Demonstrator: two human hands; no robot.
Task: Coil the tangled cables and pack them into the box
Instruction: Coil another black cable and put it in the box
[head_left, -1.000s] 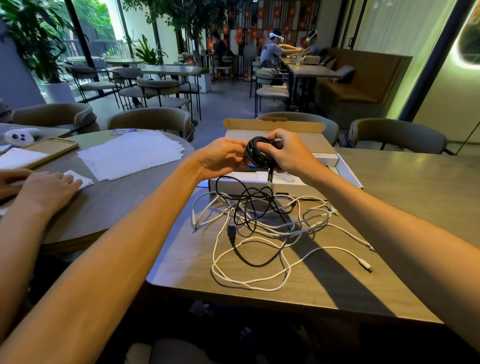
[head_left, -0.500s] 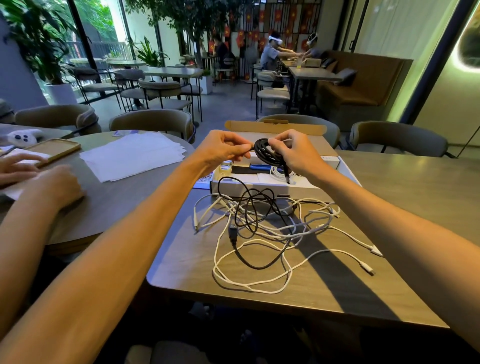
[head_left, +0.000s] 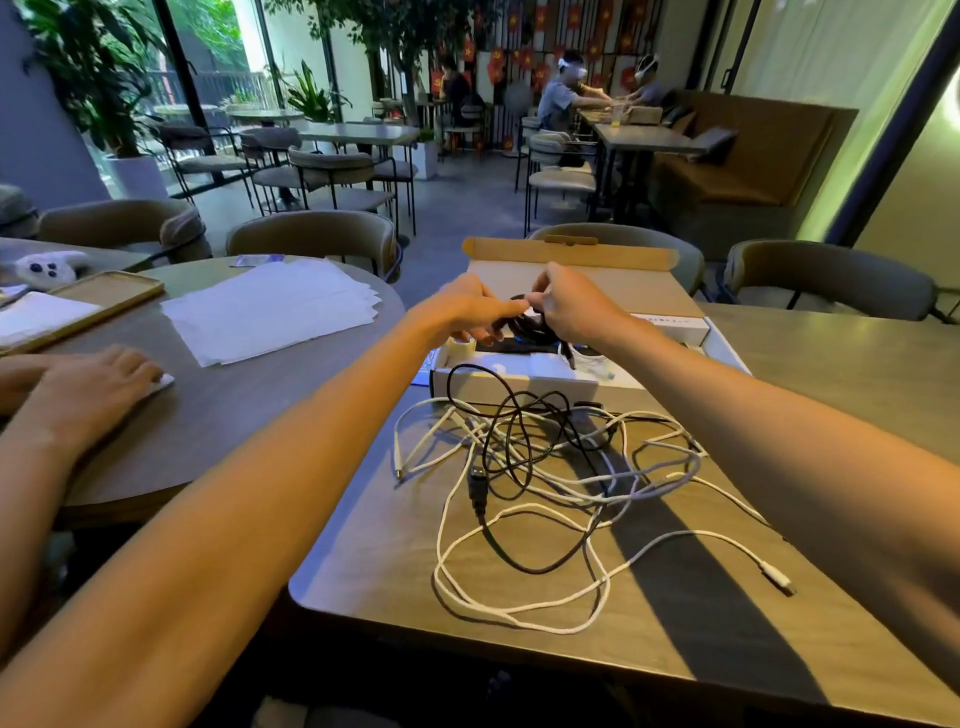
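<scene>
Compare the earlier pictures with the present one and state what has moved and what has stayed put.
The coiled black cable has come down into the mouth of the open box. The left hand and right hand still grip it and have drawn closer together. The tangled white cables and loose black cable on the table lie unchanged.

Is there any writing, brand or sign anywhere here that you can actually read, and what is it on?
No word or number is legible.
White strip in the cardboard box: print too small to read.
Blue card at the box's left edge: print blurred.
Red flags on the far wall: yellow emblems, no words.
</scene>
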